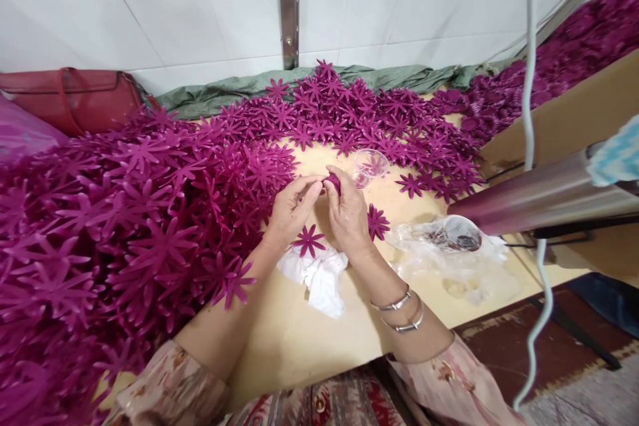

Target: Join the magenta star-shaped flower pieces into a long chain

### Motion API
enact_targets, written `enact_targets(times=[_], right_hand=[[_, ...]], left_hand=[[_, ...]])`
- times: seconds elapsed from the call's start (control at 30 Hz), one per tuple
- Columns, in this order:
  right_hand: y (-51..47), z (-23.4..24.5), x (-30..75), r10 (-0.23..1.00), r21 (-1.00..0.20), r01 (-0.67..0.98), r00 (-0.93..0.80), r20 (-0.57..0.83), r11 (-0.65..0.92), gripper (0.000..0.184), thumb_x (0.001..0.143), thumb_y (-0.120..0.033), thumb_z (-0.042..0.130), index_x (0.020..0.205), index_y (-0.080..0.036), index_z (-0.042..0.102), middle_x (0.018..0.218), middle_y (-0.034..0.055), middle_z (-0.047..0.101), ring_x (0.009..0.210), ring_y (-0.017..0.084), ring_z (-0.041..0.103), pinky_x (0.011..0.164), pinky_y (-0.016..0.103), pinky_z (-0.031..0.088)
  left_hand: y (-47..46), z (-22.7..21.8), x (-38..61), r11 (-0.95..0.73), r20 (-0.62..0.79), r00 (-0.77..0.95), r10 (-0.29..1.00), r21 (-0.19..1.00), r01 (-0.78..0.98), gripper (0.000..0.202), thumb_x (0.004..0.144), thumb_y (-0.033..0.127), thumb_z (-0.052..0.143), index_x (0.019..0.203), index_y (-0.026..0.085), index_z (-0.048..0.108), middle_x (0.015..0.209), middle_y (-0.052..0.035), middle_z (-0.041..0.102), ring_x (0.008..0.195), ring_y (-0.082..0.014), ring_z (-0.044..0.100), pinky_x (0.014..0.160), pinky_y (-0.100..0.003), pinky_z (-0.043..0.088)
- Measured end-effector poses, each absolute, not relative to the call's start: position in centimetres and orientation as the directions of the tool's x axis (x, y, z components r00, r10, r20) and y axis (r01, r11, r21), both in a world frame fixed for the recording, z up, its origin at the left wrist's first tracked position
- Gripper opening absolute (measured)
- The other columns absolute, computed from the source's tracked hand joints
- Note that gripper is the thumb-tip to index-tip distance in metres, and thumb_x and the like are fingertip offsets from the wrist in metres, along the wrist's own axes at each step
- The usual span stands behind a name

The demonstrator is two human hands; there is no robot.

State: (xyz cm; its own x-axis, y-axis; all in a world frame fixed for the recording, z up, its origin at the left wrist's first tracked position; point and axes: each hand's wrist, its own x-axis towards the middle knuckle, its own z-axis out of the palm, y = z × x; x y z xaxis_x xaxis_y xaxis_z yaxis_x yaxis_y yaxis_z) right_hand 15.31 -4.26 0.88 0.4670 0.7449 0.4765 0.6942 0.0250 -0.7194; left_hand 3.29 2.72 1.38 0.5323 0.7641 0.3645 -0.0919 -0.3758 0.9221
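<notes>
My left hand [294, 206] and my right hand [346, 211] meet over the middle of the table. A small magenta piece [334, 182] shows between the fingers and thumb of my right hand; its full shape is hidden. The fingertips of my left hand are pinched against the same spot. Just below the hands, a magenta star-shaped flower piece [308, 240] lies on a crumpled white cloth [322, 279]. Another flower piece [378, 221] rests to the right of my right wrist. Beyond the fingers stands a clear plastic cup [371, 164].
A big heap of magenta flower pieces [150, 233] covers the left side and runs along the back. A clear plastic bag [449, 259] with a white cup [456, 233] lies at right. A metal cylinder [539, 190] and a white cable [529, 106] stand nearby. Back left is a red handbag [100, 103].
</notes>
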Motion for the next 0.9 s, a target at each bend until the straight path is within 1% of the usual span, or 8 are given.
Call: enact_targets(times=[0.1,0.2,0.3,0.43,0.57,0.7,0.8,0.9], right_hand=[[-4.3,0.9,15.0,0.76,-0.738,0.673,0.455,0.464,0.047,0.034,0.106,-0.038,0.04,0.129,-0.02,0.059,0.127,0.0129,0.071,0.112,0.023,0.068,0.101,0.036,0.049],[-4.4,1.2,14.6,0.762,-0.759,0.649,0.472,0.442,0.039,0.032,0.108,-0.04,0.034,0.12,-0.021,0.057,0.108,0.0099,0.071,0.091,0.021,0.069,0.087,0.033,0.05],[-4.4,1.5,14.4,0.752,-0.723,0.69,0.495,0.436,-0.034,0.032,0.108,-0.041,0.028,0.107,-0.021,0.053,0.086,0.0064,0.066,0.076,0.023,0.062,0.075,0.034,0.045],[-4.3,1.9,14.4,0.771,-0.635,0.763,0.476,0.424,-0.122,0.025,0.107,-0.036,0.029,0.1,-0.023,0.049,0.079,0.0042,0.064,0.07,0.023,0.057,0.072,0.034,0.038],[-4.5,2.1,14.4,0.804,-0.566,0.806,0.448,0.392,-0.173,0.022,0.106,-0.031,0.03,0.101,-0.021,0.05,0.081,0.0058,0.066,0.07,0.024,0.057,0.072,0.035,0.036],[-4.5,2.0,14.0,0.852,-0.475,0.86,0.383,0.358,-0.187,0.028,0.107,-0.03,0.029,0.103,-0.018,0.054,0.083,0.0076,0.069,0.077,0.025,0.06,0.082,0.038,0.039],[-4.6,2.1,13.8,0.88,-0.466,0.874,0.325,0.347,-0.139,0.032,0.106,-0.031,0.033,0.12,-0.014,0.056,0.104,0.0144,0.071,0.094,0.028,0.064,0.088,0.042,0.044],[-5.3,3.1,13.9,0.879,-0.469,0.878,0.297,0.373,-0.097,0.046,0.101,-0.025,0.041,0.144,-0.009,0.046,0.133,0.0238,0.062,0.114,0.033,0.06,0.095,0.048,0.048]], left_hand=[[2.9,1.5,3.3,-0.316,0.334,0.546,0.768,0.94,-0.13,0.035,0.098,0.048,0.061,0.107,0.019,0.076,0.109,-0.0072,0.079,0.102,-0.0193,0.072,0.098,-0.033,0.057],[2.9,1.4,3.4,-0.229,0.289,0.593,0.752,0.957,-0.175,0.034,0.096,0.048,0.063,0.106,0.018,0.078,0.106,-0.0063,0.079,0.099,-0.0196,0.072,0.098,-0.034,0.057],[2.6,1.3,3.5,-0.139,0.255,0.626,0.737,0.964,-0.229,0.033,0.096,0.046,0.064,0.107,0.018,0.077,0.108,-0.0061,0.079,0.1,-0.0202,0.073,0.099,-0.036,0.057],[2.5,1.6,3.5,-0.202,0.277,0.629,0.727,0.961,-0.191,0.034,0.096,0.048,0.064,0.102,0.018,0.077,0.106,-0.0061,0.079,0.103,-0.0213,0.072,0.101,-0.036,0.055],[2.6,1.7,3.1,-0.312,0.311,0.619,0.721,0.943,-0.111,0.034,0.096,0.049,0.063,0.103,0.018,0.074,0.105,-0.0072,0.078,0.101,-0.0205,0.071,0.093,-0.032,0.056],[2.7,1.1,3.2,-0.346,0.305,0.55,0.778,0.938,-0.031,0.029,0.093,0.048,0.066,0.095,0.019,0.067,0.088,-0.0024,0.073,0.082,-0.0146,0.068,0.078,-0.026,0.054],[3.1,0.5,3.5,-0.337,0.316,0.506,0.803,0.94,-0.053,0.028,0.09,0.045,0.071,0.094,0.02,0.06,0.087,-0.0005,0.069,0.081,-0.0127,0.067,0.078,-0.024,0.053],[3.3,0.4,3.6,-0.326,0.327,0.491,0.807,0.941,-0.091,0.028,0.088,0.039,0.072,0.104,0.02,0.058,0.101,-0.0035,0.071,0.091,-0.0141,0.069,0.084,-0.026,0.054]])
